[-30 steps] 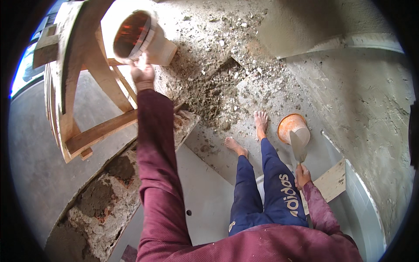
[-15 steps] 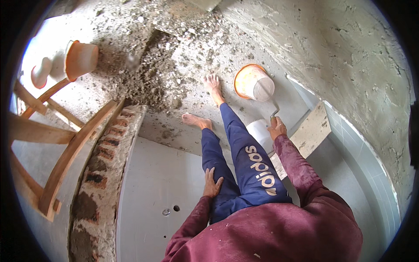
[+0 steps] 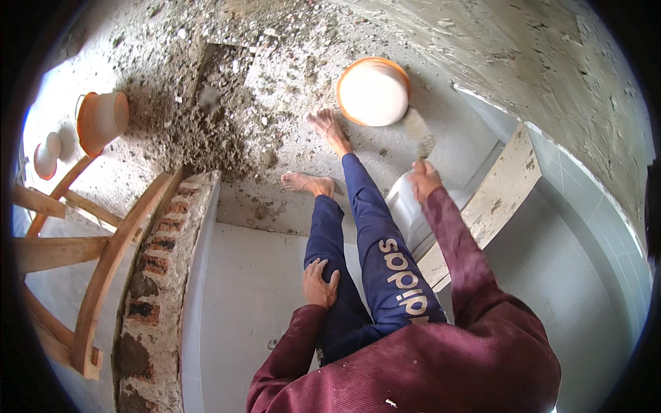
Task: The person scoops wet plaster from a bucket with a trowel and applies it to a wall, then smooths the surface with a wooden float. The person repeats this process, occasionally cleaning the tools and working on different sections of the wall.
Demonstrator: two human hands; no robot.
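My right hand [image 3: 425, 182] is closed around the handle of a trowel [image 3: 416, 131]; its blade, smeared by motion, points away from me beside a white bucket with an orange rim [image 3: 374, 93]. Whether the blade touches the bucket, I cannot tell. My left hand [image 3: 320, 283] lies on my left knee, fingers spread over the blue trousers [image 3: 385, 248], holding nothing. Below my right wrist, partly hidden by my arm and leg, is a white plastic container [image 3: 405, 203].
Mortar rubble [image 3: 227, 103] is strewn over the far floor. A stained board [image 3: 499, 186] slants at right, near a rough plastered wall [image 3: 551, 76]. On the left are a brick-topped ledge [image 3: 158, 268], a curved wooden frame [image 3: 113, 261] and another orange-rimmed bucket [image 3: 107, 120].
My right hand has moved slightly farther forward and left with the trowel. The near bucket appears higher and more to the left, its white round face more visible. My left hand stays on the knee.
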